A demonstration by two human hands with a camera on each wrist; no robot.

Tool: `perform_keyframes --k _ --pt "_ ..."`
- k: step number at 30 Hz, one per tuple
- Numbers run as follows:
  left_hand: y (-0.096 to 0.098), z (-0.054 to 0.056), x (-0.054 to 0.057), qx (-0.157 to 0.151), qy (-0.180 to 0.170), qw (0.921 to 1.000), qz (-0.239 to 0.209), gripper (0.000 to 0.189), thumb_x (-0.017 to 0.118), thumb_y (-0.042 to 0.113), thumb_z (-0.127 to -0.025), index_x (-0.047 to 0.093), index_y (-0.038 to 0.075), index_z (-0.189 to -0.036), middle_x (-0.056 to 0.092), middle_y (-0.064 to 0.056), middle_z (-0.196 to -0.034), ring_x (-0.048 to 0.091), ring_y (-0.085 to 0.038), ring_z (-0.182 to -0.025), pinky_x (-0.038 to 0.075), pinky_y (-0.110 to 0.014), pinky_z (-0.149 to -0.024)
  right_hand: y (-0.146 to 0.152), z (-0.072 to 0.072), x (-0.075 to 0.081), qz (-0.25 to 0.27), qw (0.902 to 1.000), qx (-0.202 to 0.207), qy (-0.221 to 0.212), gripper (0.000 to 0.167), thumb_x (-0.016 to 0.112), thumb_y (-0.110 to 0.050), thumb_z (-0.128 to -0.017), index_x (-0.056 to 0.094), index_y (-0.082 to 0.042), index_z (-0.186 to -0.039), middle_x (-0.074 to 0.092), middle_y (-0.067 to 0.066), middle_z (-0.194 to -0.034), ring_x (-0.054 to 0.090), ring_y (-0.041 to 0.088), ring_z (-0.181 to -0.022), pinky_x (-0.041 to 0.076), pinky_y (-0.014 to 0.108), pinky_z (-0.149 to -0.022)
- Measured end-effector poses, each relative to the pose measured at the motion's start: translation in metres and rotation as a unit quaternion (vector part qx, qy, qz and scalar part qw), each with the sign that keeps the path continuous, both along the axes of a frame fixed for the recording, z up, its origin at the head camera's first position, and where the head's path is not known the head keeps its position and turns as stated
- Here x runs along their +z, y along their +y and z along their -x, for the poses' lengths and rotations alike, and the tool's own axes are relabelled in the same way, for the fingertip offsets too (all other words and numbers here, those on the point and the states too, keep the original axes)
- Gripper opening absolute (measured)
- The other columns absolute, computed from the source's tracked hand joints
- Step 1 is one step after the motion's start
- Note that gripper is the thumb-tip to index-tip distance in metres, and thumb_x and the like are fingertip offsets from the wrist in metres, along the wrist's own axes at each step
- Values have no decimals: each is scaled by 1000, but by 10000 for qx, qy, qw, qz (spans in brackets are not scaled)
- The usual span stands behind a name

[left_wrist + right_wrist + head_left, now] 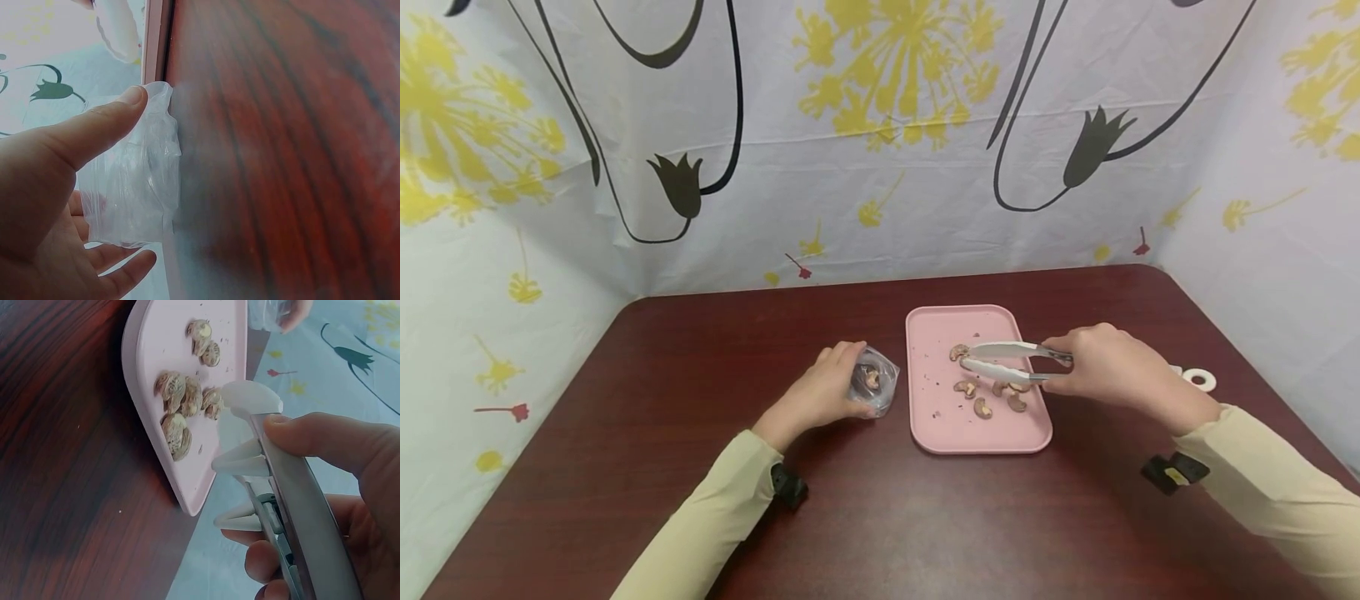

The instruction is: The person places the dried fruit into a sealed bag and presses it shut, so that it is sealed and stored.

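My left hand (820, 390) holds a clear plastic bag (134, 181) upright on the table, left of the pink tray (940, 433), thumb on one side and fingers on the other. Inside the bag is a brown-skinned cashew (872, 379). Above the tray's right side, my right hand (1101, 367) grips metal tongs (306, 512) with white tips. The parted tips reach a cashew (958, 353) at the tray's upper left; whether they touch it is unclear. Several more cashews (982, 408) lie below and to the right on the tray.
Small dark crumbs dot the tray. On the dark red wooden table (722, 350), a white ring-shaped object (1199, 380) lies beyond my right wrist, partly hidden. White patterned cloth (850, 183) hangs behind and at both sides of the table.
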State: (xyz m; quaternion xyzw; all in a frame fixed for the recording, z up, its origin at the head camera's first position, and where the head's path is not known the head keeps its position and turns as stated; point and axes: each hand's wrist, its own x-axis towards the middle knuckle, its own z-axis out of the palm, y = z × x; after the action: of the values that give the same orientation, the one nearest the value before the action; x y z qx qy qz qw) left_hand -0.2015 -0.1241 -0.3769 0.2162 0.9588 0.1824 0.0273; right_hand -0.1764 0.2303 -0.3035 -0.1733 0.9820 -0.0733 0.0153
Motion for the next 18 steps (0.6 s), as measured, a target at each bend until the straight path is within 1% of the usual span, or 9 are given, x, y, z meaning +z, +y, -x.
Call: perform_keyframes --k 3,7,11,14,18 --pt "0 0 0 -1 -1 10000 9 101 86 39 -67 33 3 -145 45 -14 -139 43 -30 -122 42 -43 -100 1 2 1 -111 9999 -55 -105 39 77 -32 -71 72 -15 -106 56 -6 -66 48 13 -59 39 32 -51" --pt "0 1 0 3 -24 10000 25 101 86 39 -67 33 3 -145 45 -13 -139 44 -30 -121 42 -43 -100 1 3 3 -257 9995 -22 -160 38 77 -34 -70 73 -15 -103 57 -8 -63 49 13 -59 40 34 -52" --pt "0 1 0 18 -51 10000 24 101 86 40 -67 33 3 -145 45 -13 -139 44 -29 -121 42 -42 -100 -1 4 5 -316 9993 137 -144 26 76 -31 -70 72 -18 -92 53 -9 -58 46 12 -57 39 33 -51" --pt "0 0 1 27 -60 10000 25 101 86 40 -67 33 3 -145 45 -13 -139 43 -29 -121 42 -42 -100 -3 5 6 -354 9991 186 -127 19 76 -29 -69 70 -19 -85 53 -9 -58 46 13 -56 39 34 -51" --pt "1 -1 2 34 -76 10000 40 101 86 40 -67 32 3 -145 44 -13 -139 43 -29 -122 42 -42 -101 -5 7 8 -415 9989 151 -149 19 76 -28 -67 71 -19 -83 54 -8 -59 47 14 -57 40 36 -51"
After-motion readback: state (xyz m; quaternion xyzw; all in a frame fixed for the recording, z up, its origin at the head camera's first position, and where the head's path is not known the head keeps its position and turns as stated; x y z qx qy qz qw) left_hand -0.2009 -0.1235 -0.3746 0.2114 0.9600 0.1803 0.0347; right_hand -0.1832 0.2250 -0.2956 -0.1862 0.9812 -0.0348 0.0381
